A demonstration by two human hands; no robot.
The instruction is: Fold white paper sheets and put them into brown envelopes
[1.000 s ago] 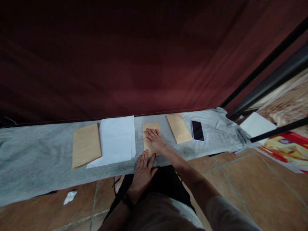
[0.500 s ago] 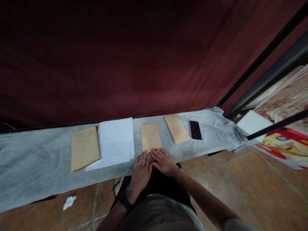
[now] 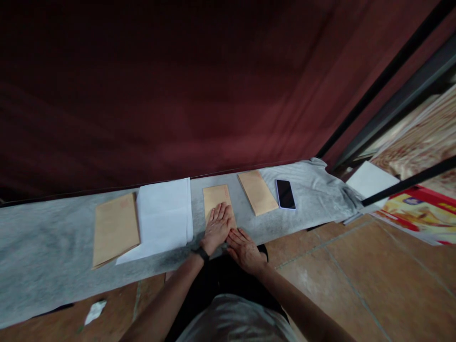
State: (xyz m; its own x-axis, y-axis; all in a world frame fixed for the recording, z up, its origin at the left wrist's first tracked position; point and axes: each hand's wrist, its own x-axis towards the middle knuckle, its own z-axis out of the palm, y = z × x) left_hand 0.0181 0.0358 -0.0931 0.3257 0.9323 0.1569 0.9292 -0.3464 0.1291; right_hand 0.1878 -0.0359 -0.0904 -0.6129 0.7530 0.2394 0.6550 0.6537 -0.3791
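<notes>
A brown envelope point(image 3: 215, 193) lies flat on the grey cloth-covered surface point(image 3: 46, 237) in front of me. My left hand point(image 3: 217, 227) rests flat on its middle, fingers stretched out, with a dark band on the wrist. My right hand point(image 3: 245, 250) lies at the envelope's near right corner, its fingers extended and close beside my left hand. To the right is another brown envelope point(image 3: 258, 192), tilted slightly. At the left, white paper sheets point(image 3: 164, 213) lie partly beside and under a stack of brown envelopes point(image 3: 116, 229).
A phone point(image 3: 285, 194) lies right of the envelopes. A dark red curtain point(image 3: 213, 95) hangs behind the surface. Black bars, a white box point(image 3: 372, 180) and a red and yellow package point(image 3: 420, 213) are at the right. A crumpled white scrap point(image 3: 95, 311) is on the tiled floor.
My left hand has moved forward from the envelope's near edge onto its middle. My right hand stays near the near edge, slightly lower. The view has shifted a little.
</notes>
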